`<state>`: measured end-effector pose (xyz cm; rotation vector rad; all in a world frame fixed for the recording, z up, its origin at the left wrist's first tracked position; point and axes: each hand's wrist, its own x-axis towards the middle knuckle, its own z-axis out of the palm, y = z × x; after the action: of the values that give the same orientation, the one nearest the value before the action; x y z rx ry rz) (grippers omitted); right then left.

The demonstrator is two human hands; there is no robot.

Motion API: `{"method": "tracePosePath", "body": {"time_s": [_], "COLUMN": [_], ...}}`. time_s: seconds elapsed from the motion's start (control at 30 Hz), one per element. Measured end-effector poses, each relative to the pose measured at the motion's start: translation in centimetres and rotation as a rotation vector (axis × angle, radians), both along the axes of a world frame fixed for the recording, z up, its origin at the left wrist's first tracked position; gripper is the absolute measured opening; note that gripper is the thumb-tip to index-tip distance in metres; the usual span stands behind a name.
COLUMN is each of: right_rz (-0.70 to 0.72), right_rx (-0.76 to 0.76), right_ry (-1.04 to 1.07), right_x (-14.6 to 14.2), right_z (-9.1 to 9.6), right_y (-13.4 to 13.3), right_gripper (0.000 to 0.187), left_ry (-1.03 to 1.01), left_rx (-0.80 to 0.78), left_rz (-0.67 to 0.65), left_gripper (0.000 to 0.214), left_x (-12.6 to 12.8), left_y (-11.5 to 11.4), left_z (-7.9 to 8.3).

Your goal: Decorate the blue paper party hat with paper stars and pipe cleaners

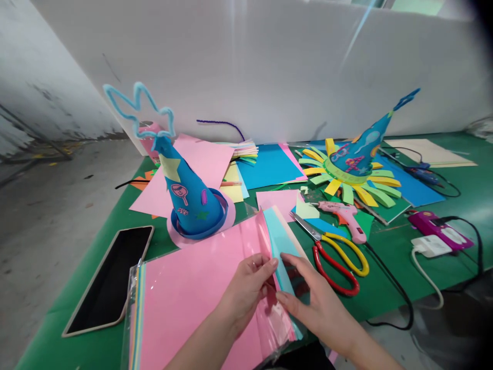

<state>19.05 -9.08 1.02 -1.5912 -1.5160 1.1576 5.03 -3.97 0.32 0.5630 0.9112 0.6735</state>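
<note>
A clear plastic bag (133,288) of coloured craft sheets lies flat at the table's front, with a large pink sheet (192,288) on top. At its right end the edges of light blue sheets (283,241) show beside the crumpled film. My left hand (250,282) is closed in a pinch on the film at this end; its fingertips are partly hidden. My right hand (311,293) is at the light blue sheets, thumb and forefinger apart and touching their edge. Just right of it lie scissors (333,254) with one red and one yellow handle.
A blue cone hat (192,195) stands behind the bag, a fringed cone hat (354,154) at back right. A phone (111,280) lies left. On the right are a pink glue gun (342,213), a purple power strip (439,228) and cables. Loose paper lies along the white wall (269,67).
</note>
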Motion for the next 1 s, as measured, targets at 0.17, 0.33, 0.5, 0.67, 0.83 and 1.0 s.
{"method": "tracePosePath", "body": {"time_s": [0.17,0.33,0.5,0.67,0.83,1.0], "right_rz": [0.018,0.022,0.01,0.0,-0.004,-0.016], "right_rx": [-0.048,-0.066,-0.083,-0.056,-0.049,-0.039], "right_ry": [0.086,0.15,0.183,0.143,0.166,0.158], "right_x": [0.29,0.5,0.5,0.25,0.19,0.24], "right_z": [0.25,0.21,0.1,0.12,0.04,0.09], "right_y": [0.14,0.12,0.23,0.45,0.5,0.5], "right_gripper": [0.054,0.05,0.048,0.047,0.043,0.042], "left_ry": [-0.034,-0.042,-0.041,0.002,-0.005,-0.011], "left_rx": [0.0,0.008,0.018,0.015,0.004,0.003], "left_rz": [-0.002,-0.024,-0.014,0.01,0.01,0.011], "left_gripper": [0.024,0.023,0.023,0.025,0.025,0.026], "left_x": [-0.1,-0.21,-0.16,-0.02,-0.03,-0.03], "left_y": [0.03,0.06,0.03,-0.19,-0.14,-0.03], "left_z": [-0.11,-0.29,-0.3,0.07,0.27,0.17]}}
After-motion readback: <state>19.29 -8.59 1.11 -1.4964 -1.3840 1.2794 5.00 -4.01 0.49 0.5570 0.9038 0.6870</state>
